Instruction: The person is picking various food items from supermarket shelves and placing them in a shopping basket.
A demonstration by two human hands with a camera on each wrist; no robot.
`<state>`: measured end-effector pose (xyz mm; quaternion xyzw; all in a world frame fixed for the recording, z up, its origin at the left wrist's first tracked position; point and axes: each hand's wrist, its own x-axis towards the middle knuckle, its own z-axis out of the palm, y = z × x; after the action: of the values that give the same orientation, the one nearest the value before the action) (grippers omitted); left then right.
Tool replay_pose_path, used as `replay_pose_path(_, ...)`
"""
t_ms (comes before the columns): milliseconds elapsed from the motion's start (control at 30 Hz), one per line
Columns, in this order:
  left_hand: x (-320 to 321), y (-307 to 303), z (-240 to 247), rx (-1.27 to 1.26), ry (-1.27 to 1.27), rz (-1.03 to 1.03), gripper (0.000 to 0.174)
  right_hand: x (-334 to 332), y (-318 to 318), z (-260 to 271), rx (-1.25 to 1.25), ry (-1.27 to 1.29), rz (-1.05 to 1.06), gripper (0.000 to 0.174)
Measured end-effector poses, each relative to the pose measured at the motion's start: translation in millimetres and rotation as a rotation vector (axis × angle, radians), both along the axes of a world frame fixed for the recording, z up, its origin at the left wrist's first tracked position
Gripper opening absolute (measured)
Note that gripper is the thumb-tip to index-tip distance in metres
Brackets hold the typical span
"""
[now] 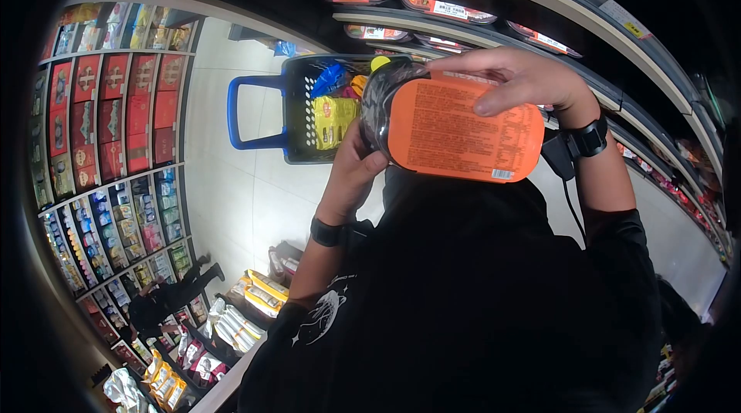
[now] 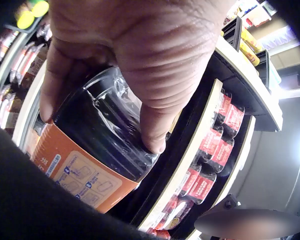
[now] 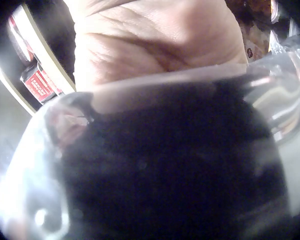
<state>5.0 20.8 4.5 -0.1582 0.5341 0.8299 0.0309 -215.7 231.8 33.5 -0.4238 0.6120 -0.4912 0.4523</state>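
Observation:
Both hands hold a boxed instant meal [image 1: 455, 131], a black tray in clear film with an orange label band covered in small print and a barcode. My left hand [image 1: 353, 174] grips its left end. In the left wrist view, fingers and thumb of the left hand [image 2: 150, 50] straddle the wrapped black end of the box [image 2: 105, 130], beside printed step drawings. My right hand [image 1: 525, 77] holds the far side, its thumb across the label. In the right wrist view, the dark box [image 3: 170, 165] fills most of the picture below the right hand [image 3: 160, 40].
A dark shopping basket [image 1: 297, 135] with a blue handle [image 1: 234, 112] stands beyond the box, holding a yellow packet [image 1: 332, 121] and a blue packet [image 1: 329, 81]. Shelves of packaged food [image 1: 451, 8] run along the right. More stocked shelves [image 1: 116, 112] line the left; a person [image 1: 166, 301] is there.

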Motion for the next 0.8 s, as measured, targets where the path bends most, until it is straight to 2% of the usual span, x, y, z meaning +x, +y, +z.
replay_pose_path(667, 6.6, -5.5, -13.9, -0.046, -0.080, -0.001, 0.086, -1.6, -6.6, -20.3, 0.022, -0.078, 0.005, 0.072)
replay_pose_path(800, 6.7, -7.0, -18.1, -0.040, -0.116, -0.018, 0.091, -4.3, -8.4, -25.8, 0.037, -0.103, 0.018, 0.071)
